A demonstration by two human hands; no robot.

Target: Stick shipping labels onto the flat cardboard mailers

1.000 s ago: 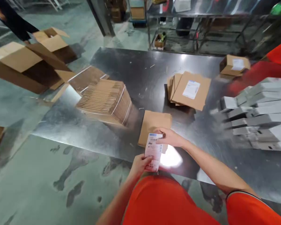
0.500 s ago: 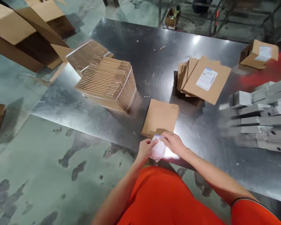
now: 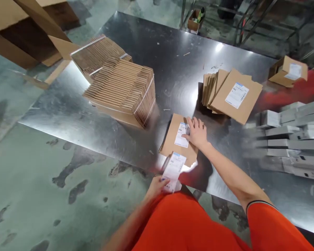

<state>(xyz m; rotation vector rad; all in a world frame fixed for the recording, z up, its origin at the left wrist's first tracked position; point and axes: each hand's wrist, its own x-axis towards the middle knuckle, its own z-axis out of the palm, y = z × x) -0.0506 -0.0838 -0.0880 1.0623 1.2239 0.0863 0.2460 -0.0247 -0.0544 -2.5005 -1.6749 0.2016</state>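
Note:
My left hand (image 3: 158,186) is closed on a small stack of printed white labels (image 3: 174,167) near the table's front edge. Ahead of it lies a short pile of flat brown cardboard pieces (image 3: 170,139). A white label (image 3: 182,135) sits on the top piece. My right hand (image 3: 196,132) rests over this label's right side, its fingers spread and holding nothing. Further right, fanned flat cardboard pieces (image 3: 242,111) carry another white label (image 3: 237,95) on top.
Strapped bundles of folded cardboard (image 3: 120,90) stand on the metal table (image 3: 172,48) at left. White boxes (image 3: 295,139) are stacked at right, behind them an open labelled carton (image 3: 288,71). Large open cartons (image 3: 18,31) stand on the floor at far left.
A label now lies on the top cardboard piece, which was bare. My right hand has left the labels and moved forward onto the cardboard; my left hand drew the labels back toward me.

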